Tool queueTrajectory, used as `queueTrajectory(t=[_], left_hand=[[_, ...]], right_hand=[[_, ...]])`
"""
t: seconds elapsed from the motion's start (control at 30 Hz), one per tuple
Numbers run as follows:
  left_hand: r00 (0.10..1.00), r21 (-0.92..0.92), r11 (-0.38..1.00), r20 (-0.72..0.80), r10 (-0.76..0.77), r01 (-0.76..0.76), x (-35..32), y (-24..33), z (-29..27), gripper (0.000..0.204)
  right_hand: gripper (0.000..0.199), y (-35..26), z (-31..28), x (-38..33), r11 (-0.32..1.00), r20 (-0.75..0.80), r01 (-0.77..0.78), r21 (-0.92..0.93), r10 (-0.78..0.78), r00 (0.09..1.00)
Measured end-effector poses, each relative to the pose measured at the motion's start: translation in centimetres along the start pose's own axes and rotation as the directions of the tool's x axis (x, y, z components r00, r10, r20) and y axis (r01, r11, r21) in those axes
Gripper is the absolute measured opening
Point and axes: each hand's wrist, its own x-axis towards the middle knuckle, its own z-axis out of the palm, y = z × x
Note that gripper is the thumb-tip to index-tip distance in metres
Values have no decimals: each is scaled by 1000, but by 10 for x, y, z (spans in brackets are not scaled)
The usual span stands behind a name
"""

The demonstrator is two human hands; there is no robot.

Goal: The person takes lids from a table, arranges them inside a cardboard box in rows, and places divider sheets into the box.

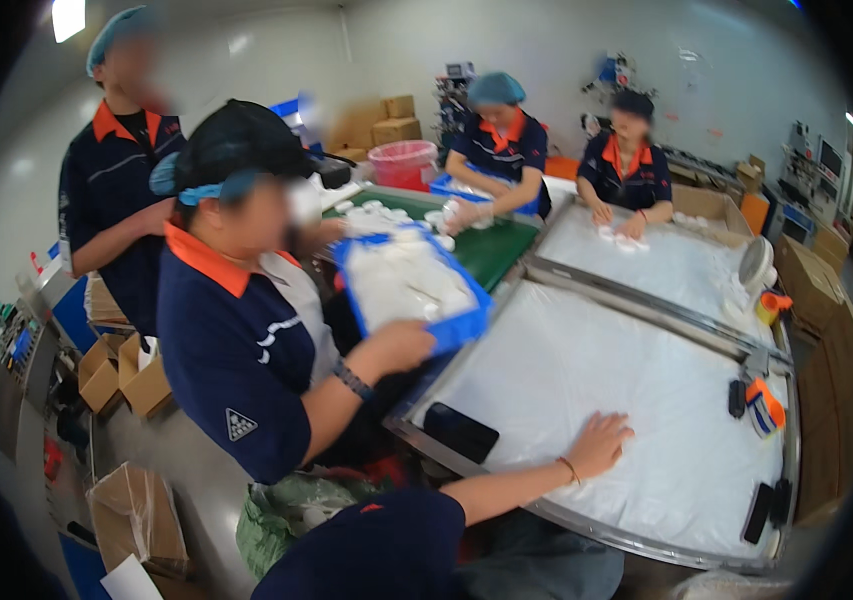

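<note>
My left hand, with a thin bracelet at the wrist, reaches in from the lower middle. It lies palm down, fingers stretched out, on the white plastic sheeting that covers the near table, and nothing shows in it. A black phone lies at the table's left edge, left of my hand. Farther right along the edge are an orange tape dispenser, a small black object and a dark phone-shaped object. My right hand is out of view.
A co-worker on my left carries a blue tray of white pieces. Two others handle white pieces at the green work surface and the far table; another stands behind at left. Cardboard boxes line the right; an open carton stands lower left.
</note>
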Motion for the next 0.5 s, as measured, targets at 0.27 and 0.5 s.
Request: queueTrajectory(t=[0.27,0.5], left_hand=[[999,-31,999,-30,-17,16,-4,9,7,35],[999,-37,999,-38,-22,20,0,5,2,36]], right_hand=[[39,-46,-3,47,972,106,204,-117,-192,976],[39,-54,-1,14,963,111,213,-167,-196,974]])
